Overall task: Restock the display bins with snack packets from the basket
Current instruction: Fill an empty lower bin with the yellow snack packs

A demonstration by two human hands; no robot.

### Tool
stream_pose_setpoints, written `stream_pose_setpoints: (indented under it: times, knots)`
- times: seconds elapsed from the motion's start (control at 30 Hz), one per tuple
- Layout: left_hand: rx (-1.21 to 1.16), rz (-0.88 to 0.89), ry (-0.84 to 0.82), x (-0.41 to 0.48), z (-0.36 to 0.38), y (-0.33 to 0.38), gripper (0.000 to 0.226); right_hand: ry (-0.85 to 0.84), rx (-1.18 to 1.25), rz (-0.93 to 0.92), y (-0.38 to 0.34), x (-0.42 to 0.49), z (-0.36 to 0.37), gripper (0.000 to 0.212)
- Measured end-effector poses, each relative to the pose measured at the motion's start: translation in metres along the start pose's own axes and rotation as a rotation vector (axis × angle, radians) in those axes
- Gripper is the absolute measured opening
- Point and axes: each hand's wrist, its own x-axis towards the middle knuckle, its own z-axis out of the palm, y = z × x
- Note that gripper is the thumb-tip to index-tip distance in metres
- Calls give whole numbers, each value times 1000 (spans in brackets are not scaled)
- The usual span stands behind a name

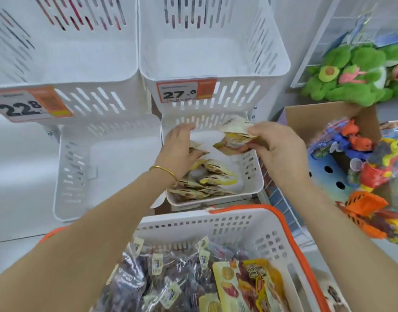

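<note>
Right hand (277, 149) fingers pinch a bunch of snack packets (235, 140) above the near right bin (250, 167). Left hand (182, 149) touches the stocked packets (209, 176) inside; I cannot tell whether its fingers grip them.

**Price labels, plush toys and a box of bagged toys**

Two orange-and-white price labels sit in the upper half. The left label (29, 104) reads 22.8 and the centre label (185, 91) reads 27.6. At the upper right, a heap of green plush toys (355, 73) lies against a white wire rack (342, 30). Below them, an open cardboard box (317, 115) holds bagged plastic toys (373, 167) in orange, blue, red and yellow. Beside these is a blue panel (328, 176) with round black holes.
</note>
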Motion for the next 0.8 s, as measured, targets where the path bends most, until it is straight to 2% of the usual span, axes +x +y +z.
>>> stream_pose_setpoints:
  times: [0.1,0.27,0.43,0.53,0.63,0.67,0.8]
  knots:
    - [199,68,-16,5,24,-30,36,-28,-69,-1,21,-6,36,31]
    - [289,48,-35,22,51,-52,26,-106,-86,36,46,-2,99,32]
    - [241,70,26,25,53,-59,14,-254,109,113,56,4,136,30]
    - [232,70,59,21,50,-67,13,-438,189,211,55,13,150,35]
    - [241,76,43,18,45,-74,14,-666,96,228,59,12,160,46]
    - [237,81,23,17,44,-75,14,-695,59,217,58,11,161,48]
    - [235,61,-7,13,40,-76,14,-555,2,236,52,15,155,36]
